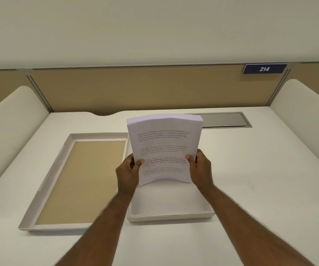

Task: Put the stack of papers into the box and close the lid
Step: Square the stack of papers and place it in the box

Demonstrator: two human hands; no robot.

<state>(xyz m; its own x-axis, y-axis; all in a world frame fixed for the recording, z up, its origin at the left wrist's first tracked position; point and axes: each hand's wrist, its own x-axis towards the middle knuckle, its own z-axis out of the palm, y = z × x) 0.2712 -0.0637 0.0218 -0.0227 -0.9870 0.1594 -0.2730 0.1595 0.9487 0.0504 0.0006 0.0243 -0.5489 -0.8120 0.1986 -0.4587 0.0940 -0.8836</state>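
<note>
I see a white stack of papers printed with black text, a white box, a lid with white walls and tan inside, a cream tabletop, and a navy sign reading 214 in white.

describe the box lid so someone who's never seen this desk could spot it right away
On the white desk, look left of the two hands holding the paper stack upright. The lid lies there upside down, a shallow white tray beside the box. Its tan inside sets it apart; the box is white within.
</note>
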